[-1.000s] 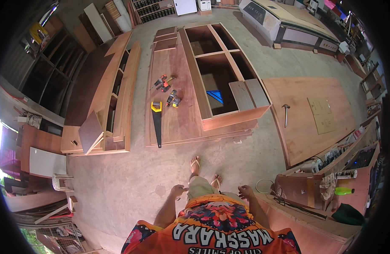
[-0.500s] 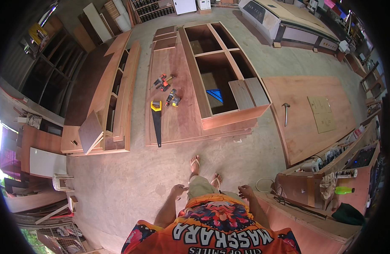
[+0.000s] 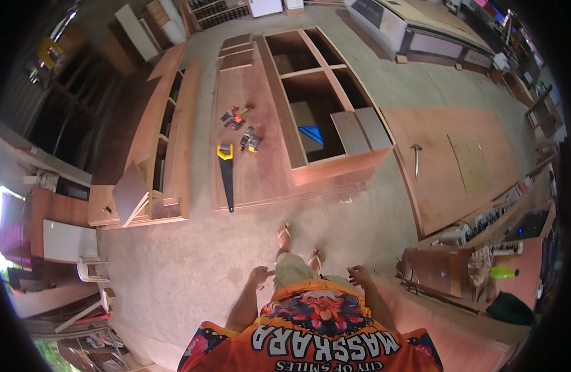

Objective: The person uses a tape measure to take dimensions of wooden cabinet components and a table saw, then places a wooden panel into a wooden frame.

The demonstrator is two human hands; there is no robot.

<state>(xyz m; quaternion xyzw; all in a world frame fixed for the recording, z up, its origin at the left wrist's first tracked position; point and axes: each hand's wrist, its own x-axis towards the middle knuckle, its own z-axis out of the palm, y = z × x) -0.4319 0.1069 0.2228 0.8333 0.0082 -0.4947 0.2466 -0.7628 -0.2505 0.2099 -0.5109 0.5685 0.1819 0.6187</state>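
My left hand (image 3: 261,276) hangs beside my shorts, loosely open and empty. My right hand (image 3: 360,276) hangs at the other side, fingers slightly bent and apart, holding nothing. Past my feet lie stacked plywood panels (image 3: 248,173) bearing a black handsaw with a yellow handle (image 3: 226,177), a red-and-black drill (image 3: 234,116) and a yellow-and-black drill (image 3: 250,139). An open wooden cabinet (image 3: 287,118) rests on the panels, with a blue triangular square (image 3: 311,134) inside and two short boards (image 3: 360,129) across its corner. A hammer (image 3: 416,161) lies on a large panel (image 3: 440,204) at the right.
Another long wooden carcass (image 3: 140,155) lies at the left, a white stool (image 3: 92,268) nearer me. A large flat-bed machine (image 3: 422,40) stands at the back right. Cluttered boxes and a green bottle (image 3: 504,273) sit at my right. Concrete floor (image 3: 192,260) surrounds my feet.
The view has tilted slightly, so the cabinets and tools appear a little higher and further left, with some blur. My hands stay at my sides.
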